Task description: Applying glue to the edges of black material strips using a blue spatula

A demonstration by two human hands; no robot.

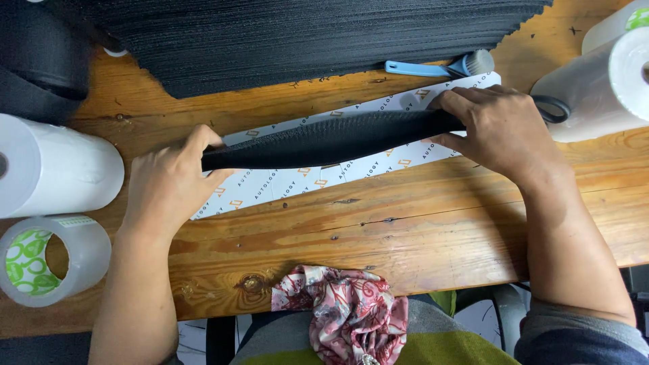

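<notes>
Where the fingers [203,138] of the left hand [169,182] curl over one end and those of the right hand [497,128] clamp the other, a black strip [331,142] is held taut, seemingly to keep it flat and aligned. Beneath: printed white card [270,186], lying slantwise on the table [405,230]. Beyond: stack of black mesh [304,40]; blue brush [439,67]. Left: white roll [54,165], tape roll [51,260]. Right: film roll [605,84]. Near edge: patterned cloth [348,311].
</notes>
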